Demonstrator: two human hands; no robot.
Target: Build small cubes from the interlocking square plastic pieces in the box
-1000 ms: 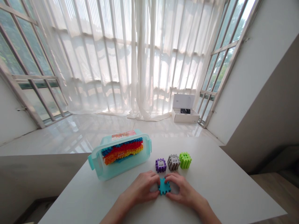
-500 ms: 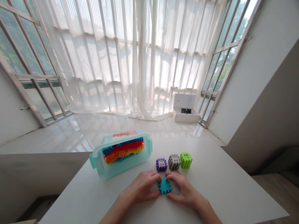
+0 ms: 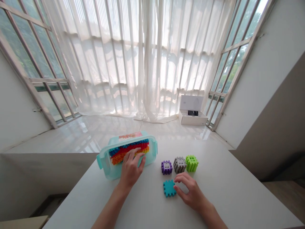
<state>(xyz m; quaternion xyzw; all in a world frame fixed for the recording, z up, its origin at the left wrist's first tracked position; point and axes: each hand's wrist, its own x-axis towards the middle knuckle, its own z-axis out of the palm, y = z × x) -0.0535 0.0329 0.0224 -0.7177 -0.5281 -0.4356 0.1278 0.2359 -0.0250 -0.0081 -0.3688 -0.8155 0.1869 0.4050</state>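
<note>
My left hand reaches over the front rim of a pale aqua plastic bin, fingers spread and close to the blocks inside. Those are stacked interlocking tiles in blue, red, orange and yellow. A teal square tile with notched edges lies flat on the table. Beside its right edge, my right hand has thumb and fingers apart, the tips near or touching the tile. Just beyond stand a purple block cube with a white window piece, a grey cube and a lime green cube.
The white table meets a glossy ledge behind it. An open white box with a dark object in it sits on the ledge at the right. Sheer curtains hang behind, with barred windows on both sides.
My left hand has let go of the teal tile and moved left and forward to the bin. My right hand stays by the tile, its fingers now along the right side. The view has shifted slightly.
</note>
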